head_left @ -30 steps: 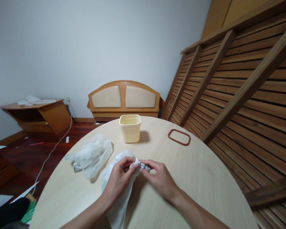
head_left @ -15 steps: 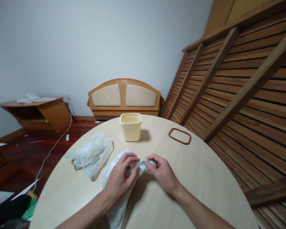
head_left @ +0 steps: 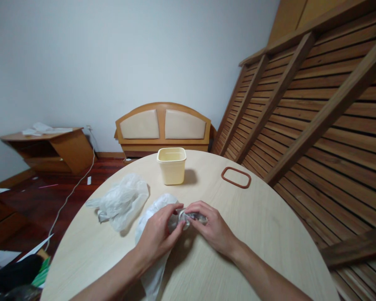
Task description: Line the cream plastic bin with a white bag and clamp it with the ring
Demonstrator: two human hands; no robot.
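Over the front middle of the table, my left hand (head_left: 159, 230) is closed on a white plastic bag (head_left: 158, 204), its fingers around the bunched part. My right hand (head_left: 211, 228) pinches the twisted end of the same bag, close against the left fingertips. The rest of the bag spreads behind and below my left hand, partly hidden by the wrist. To the left lies a second crumpled white plastic bag (head_left: 122, 202), touched by neither hand. Beyond my hands stands a pale yellow plastic bin (head_left: 172, 171), upright. A brown rounded rectangular ring (head_left: 236, 177) lies flat on the right.
The round light wood table (head_left: 257, 251) carries all these things. A wooden slatted frame (head_left: 326, 125) leans along the right side. Behind the table stands a padded headboard (head_left: 163, 125). A low cabinet (head_left: 72, 150) and a white cable (head_left: 70, 194) are at the left.
My right hand has shifted slightly left, closer to my left fingertips, and the bunched end of the bag between them has been drawn in tighter. The bin, ring and other bag have stayed put.
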